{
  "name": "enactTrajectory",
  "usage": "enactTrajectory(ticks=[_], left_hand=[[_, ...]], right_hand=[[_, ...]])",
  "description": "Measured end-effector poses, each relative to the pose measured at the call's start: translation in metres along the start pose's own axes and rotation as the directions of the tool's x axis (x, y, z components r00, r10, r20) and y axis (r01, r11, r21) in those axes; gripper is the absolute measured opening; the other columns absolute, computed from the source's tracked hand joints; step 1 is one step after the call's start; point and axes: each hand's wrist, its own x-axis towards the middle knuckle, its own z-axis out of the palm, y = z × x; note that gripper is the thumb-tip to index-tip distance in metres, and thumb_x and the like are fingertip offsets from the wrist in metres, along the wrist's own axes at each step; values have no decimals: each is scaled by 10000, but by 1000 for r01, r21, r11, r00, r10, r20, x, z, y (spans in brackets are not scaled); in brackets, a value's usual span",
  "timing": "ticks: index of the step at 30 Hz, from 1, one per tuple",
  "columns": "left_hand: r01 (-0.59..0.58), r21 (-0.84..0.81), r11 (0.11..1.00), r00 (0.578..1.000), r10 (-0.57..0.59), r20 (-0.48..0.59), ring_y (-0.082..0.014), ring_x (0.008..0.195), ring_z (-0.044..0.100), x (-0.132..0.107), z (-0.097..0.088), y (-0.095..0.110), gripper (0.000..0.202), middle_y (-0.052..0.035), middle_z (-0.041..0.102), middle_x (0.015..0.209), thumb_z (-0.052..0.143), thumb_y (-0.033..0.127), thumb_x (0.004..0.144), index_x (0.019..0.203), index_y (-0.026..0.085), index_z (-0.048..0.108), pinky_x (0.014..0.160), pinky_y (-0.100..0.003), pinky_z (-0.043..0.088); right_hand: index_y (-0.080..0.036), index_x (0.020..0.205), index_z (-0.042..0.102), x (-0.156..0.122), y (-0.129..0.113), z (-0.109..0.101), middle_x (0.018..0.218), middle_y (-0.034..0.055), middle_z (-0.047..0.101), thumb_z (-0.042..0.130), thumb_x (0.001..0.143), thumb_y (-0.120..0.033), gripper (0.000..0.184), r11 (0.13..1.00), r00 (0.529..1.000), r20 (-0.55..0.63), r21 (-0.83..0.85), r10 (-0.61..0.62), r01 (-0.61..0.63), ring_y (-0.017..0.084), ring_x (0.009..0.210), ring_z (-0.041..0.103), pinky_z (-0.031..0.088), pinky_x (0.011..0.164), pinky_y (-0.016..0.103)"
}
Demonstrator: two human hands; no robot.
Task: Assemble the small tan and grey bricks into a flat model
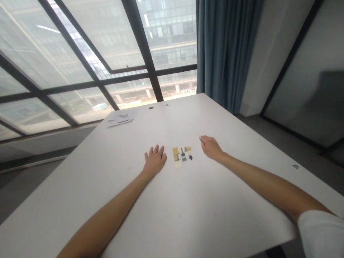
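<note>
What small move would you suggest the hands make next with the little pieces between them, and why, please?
Probably reach the right hand in to pinch one of the small pieces: both it and the left hand lie open and empty on the white table, and the yellow, grey and dark pieces sit loose between them, untouched.

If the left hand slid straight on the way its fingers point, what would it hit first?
Probably nothing. The left hand points across bare table toward the far edge; the small bricks lie to its right and the papers well to its left, though depth is hard to judge.
</note>
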Motion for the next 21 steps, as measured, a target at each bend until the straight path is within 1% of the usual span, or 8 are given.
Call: enactTrajectory(ticks=[4, 8, 11, 14, 17, 21], left_hand=[[-6, 15, 1000, 1000, 6, -14, -378, 1460, 244, 2, 2, -3, 549, -124, 288, 1603, 238, 417, 1000, 1510, 250, 354, 1111, -660, 237], [1, 12, 1000, 1000, -1, -6, -373, 1464, 237, 4, 4, -5, 549, -122, 288, 1604, 245, 415, 1000, 1512, 253, 356, 1116, -654, 236], [12, 11, 1000, 1000, -12, 9, -375, 1467, 229, 5, 4, -6, 553, -121, 288, 1604, 250, 413, 999, 1516, 248, 354, 1123, -652, 228], [4, 19, 1000, 1000, -5, 13, -379, 1464, 234, 5, 3, -5, 559, -123, 288, 1604, 251, 414, 996, 1519, 244, 353, 1117, -653, 242], [-4, 29, 1000, 1000, 4, -1, -375, 1459, 246, 3, 2, -4, 560, -125, 304, 1597, 258, 413, 993, 1517, 241, 358, 1115, -647, 251], [-12, 41, 999, 1000, 12, -4, -380, 1451, 257, 4, 1, -5, 560, -140, 314, 1589, 248, 412, 996, 1511, 228, 368, 1106, -642, 263]], right_hand=[[-142, 1362, 521, -2, -5, -1, 1434, 123, 545, 336, 983, -171, 423, 1000, 1000, -11, -12, -2, 2, 229, 1368, 432, 270, 1133, 401], [-136, 1372, 512, -3, -8, -2, 1423, 130, 552, 339, 983, -171, 426, 1000, 999, -42, -10, -11, 10, 235, 1343, 455, 289, 1119, 402], [-126, 1397, 490, -4, -9, -3, 1451, 143, 522, 349, 980, -168, 442, 1000, 999, -45, -11, 0, -1, 237, 1349, 448, 288, 1125, 404], [-141, 1417, 471, -5, -10, -5, 1470, 136, 504, 350, 974, -145, 459, 1000, 999, -34, -6, 15, -15, 233, 1361, 435, 273, 1139, 415], [-137, 1410, 477, -6, -11, -6, 1472, 135, 502, 348, 969, -123, 460, 999, 999, -33, 17, 32, -31, 236, 1370, 427, 259, 1150, 425], [-112, 1421, 455, -6, -10, -8, 1462, 155, 507, 343, 967, -108, 468, 997, 999, -38, 66, 37, -34, 238, 1365, 434, 251, 1156, 432]])
